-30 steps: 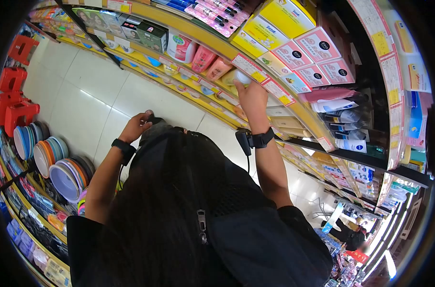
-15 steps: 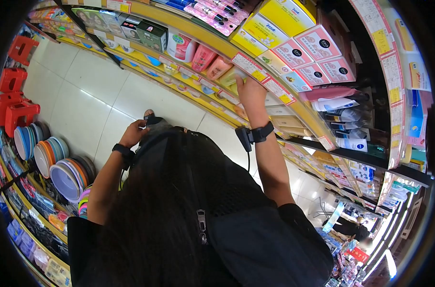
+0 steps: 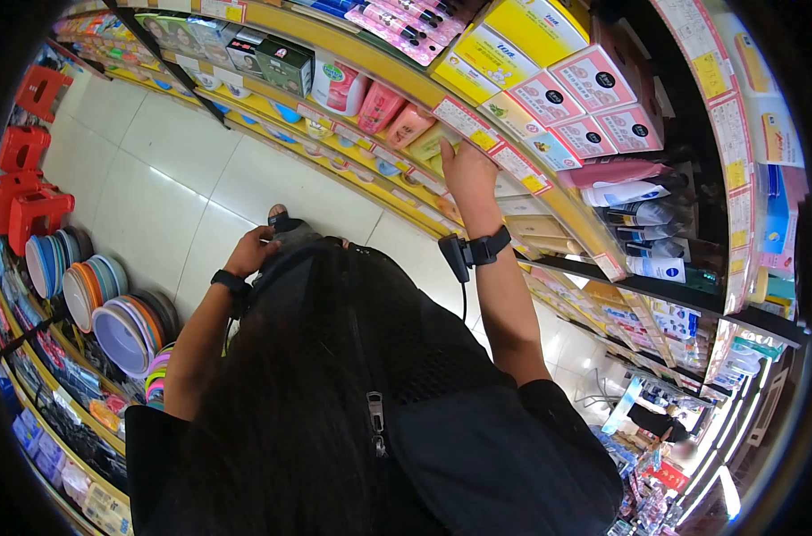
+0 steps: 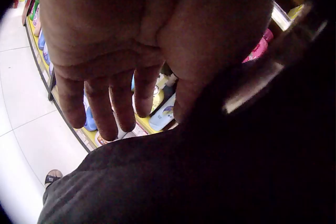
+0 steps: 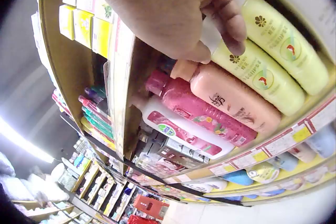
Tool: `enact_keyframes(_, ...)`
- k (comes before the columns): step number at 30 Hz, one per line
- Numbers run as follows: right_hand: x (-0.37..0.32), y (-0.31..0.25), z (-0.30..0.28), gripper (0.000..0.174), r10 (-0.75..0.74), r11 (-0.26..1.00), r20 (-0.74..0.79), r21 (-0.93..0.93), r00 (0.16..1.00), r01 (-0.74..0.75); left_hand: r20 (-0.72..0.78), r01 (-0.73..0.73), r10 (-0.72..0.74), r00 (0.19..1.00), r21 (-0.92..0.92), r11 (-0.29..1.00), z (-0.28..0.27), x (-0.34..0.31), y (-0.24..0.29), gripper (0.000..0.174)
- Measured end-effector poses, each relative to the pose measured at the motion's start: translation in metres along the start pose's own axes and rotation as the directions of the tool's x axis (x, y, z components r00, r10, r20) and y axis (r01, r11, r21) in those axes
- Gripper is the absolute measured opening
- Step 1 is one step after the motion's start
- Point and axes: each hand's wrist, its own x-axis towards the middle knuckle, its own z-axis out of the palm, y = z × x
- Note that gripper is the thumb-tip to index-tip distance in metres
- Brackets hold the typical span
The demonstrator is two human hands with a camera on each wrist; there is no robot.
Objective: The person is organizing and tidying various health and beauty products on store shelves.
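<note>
In the right wrist view my right hand (image 5: 173,14) is at the white cap of a pale yellow squeeze tube (image 5: 262,77), thumb on one side and curled fingers on the other. A second matching yellow tube (image 5: 286,40) stands alongside. On the other side are a peach bottle (image 5: 236,98), a pink bottle (image 5: 205,111) and a white-and-red bottle (image 5: 186,134). From the head view, the right hand (image 3: 470,179) reaches into the shelf. My left hand (image 4: 121,40) hangs with loose fingers near the dark clothing, and nothing shows in it.
A shelf edge with price labels (image 3: 486,138) runs above the right hand. Yellow boxes (image 3: 535,36), pink boxes (image 3: 593,80) and several tubes (image 3: 647,219) fill the shelf above. Stacked basins (image 3: 124,335) and red stools (image 3: 39,214) line the opposite side of the tiled aisle (image 3: 155,170).
The right hand has lowered a white-capped tube back among the bottles, and its fingers stay by the cap. The left hand has shifted slightly downward near the body.
</note>
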Motion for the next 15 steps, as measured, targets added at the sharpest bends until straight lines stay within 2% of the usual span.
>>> enact_keyframes(4, 0.0001, -0.0006, 0.0006, 0.053, -0.012, 1.0, -0.044, 0.013, 0.999, 0.013, 0.009, 0.006, -0.006, 1.0, 0.02, 1.0, -0.0002, -0.0021, 0.0024, 0.048)
enact_keyframes(9, 0.0051, 0.0046, 0.0065, 0.042, -0.083, 0.994, -0.177, 0.058, 0.981, 0.094, 0.005, 0.014, -0.013, 1.0, -0.004, 1.0, -0.0002, -0.0029, 0.0024, 0.05)
enact_keyframes(13, 0.008, 0.0055, 0.0076, 0.039, -0.029, 0.995, -0.19, 0.09, 0.981, 0.047, -0.01, 0.006, -0.005, 1.0, 0.039, 0.999, -0.0003, -0.0026, -0.0015, 0.05)
enact_keyframes(15, 0.0083, 0.0051, 0.004, 0.037, -0.024, 0.983, -0.203, 0.171, 0.979, 0.059, -0.003, 0.003, -0.003, 1.0, 0.029, 1.0, -0.0002, -0.0026, -0.0025, 0.049)
